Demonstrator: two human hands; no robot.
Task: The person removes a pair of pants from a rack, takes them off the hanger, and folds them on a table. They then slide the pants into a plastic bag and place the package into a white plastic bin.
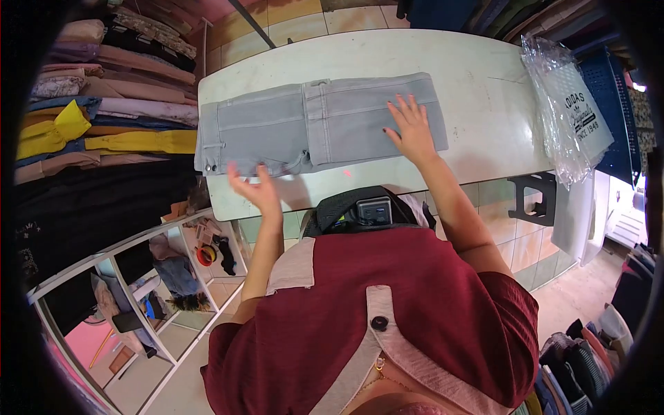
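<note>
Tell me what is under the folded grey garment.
The white table is under the folded grey garment. The part it covers, and anything lying flat there, cannot be seen.

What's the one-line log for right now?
right hand: spread on folded grey garment | left hand: by its near edge, contact unclear | garment: flat on white table

A hand could pass over the white table between the folded grey denim, which blocks its left edge, and the transparent plastic bag covering its right edge.
</note>
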